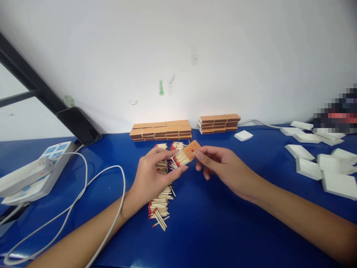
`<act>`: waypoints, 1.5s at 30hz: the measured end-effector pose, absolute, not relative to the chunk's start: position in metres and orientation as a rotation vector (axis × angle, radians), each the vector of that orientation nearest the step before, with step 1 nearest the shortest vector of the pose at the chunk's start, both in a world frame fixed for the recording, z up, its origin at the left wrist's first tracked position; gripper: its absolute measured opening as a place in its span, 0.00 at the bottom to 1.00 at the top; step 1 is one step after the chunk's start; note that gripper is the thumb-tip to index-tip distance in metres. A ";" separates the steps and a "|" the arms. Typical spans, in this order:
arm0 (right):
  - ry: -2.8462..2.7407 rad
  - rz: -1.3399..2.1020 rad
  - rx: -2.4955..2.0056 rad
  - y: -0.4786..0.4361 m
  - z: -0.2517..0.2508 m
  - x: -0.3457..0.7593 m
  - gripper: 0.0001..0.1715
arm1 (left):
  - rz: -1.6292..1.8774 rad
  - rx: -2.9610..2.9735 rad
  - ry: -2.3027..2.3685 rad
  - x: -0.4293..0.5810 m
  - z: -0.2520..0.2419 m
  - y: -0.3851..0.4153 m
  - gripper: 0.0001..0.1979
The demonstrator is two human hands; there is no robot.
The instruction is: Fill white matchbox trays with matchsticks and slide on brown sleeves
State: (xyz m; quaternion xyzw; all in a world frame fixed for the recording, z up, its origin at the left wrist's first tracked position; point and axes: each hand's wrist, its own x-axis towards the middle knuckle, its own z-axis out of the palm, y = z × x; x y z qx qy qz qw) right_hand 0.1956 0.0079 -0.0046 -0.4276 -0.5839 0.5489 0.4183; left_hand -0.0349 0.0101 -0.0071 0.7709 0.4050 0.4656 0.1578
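Between my hands is a small matchbox, its white tray (pixel 175 156) part-way inside an orange printed sleeve (pixel 192 148). Red-tipped matches (pixel 182 159) lie in the exposed part of the tray. My left hand (pixel 153 169) pinches the tray end between thumb and fingers. At the sleeve end, my right hand (pixel 217 160) grips with thumb and forefinger, its other fingers curled below. Loose matches (pixel 161 203) are heaped on the blue table (pixel 212 230) beneath and beside my left hand, which hides part of the heap.
Stacked matchboxes stand along the wall in a left row (pixel 160 131) and a right row (pixel 219 123). White trays (pixel 308 168) lie scattered at right, one tray (pixel 243 135) apart. At left are a power strip (pixel 41 182), white cable (pixel 124 182) and black phone-like slab (pixel 79 125).
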 end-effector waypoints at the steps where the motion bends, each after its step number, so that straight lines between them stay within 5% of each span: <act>1: -1.460 1.353 -1.091 0.009 -0.005 0.197 0.24 | 1.325 2.191 1.170 -0.036 -0.008 0.011 0.19; 17: -1.383 1.127 -1.247 0.028 -0.001 0.219 0.28 | 1.342 2.115 1.218 -0.038 -0.013 0.014 0.18; 25: -1.857 0.809 -1.474 0.049 0.003 0.250 0.23 | 1.342 2.169 1.214 -0.039 -0.010 0.015 0.18; 29: -1.946 0.493 -1.268 0.030 0.007 0.232 0.16 | 1.288 2.209 1.186 -0.038 -0.010 0.013 0.18; 45: -2.108 0.219 -0.760 0.007 -0.004 0.205 0.09 | 1.143 2.219 0.946 -0.034 -0.008 0.009 0.18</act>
